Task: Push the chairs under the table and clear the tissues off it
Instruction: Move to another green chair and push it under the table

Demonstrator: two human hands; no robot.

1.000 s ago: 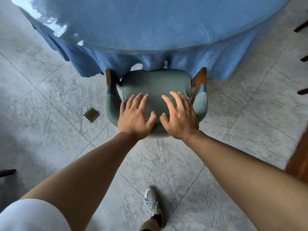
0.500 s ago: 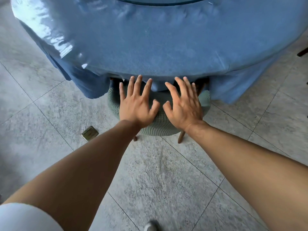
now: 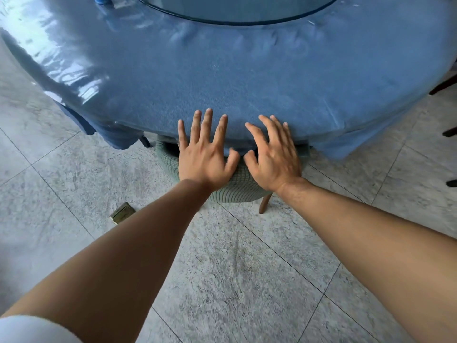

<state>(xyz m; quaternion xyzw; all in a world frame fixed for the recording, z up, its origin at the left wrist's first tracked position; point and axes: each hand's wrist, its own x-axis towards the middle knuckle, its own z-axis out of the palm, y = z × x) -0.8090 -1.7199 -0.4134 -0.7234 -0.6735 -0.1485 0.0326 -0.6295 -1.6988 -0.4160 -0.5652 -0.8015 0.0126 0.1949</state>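
Observation:
A round table (image 3: 247, 78) with a blue cloth under clear plastic fills the top of the view. A green knitted chair (image 3: 239, 186) stands mostly beneath its near edge; only the curved backrest and one wooden leg show. My left hand (image 3: 202, 154) and my right hand (image 3: 274, 157) lie side by side over the top of the backrest, fingers straight and spread, reaching over the table's edge. No tissues are in sight.
A glass turntable (image 3: 235, 11) sits on the table's middle. A small brass floor plate (image 3: 122, 212) lies on the grey tiles to the left. Dark chair legs (image 3: 447, 132) poke in at the right edge.
The chair has slid forward under the table, its seat and armrests now hidden by the cloth. Both hands moved forward with it and I have stepped closer.

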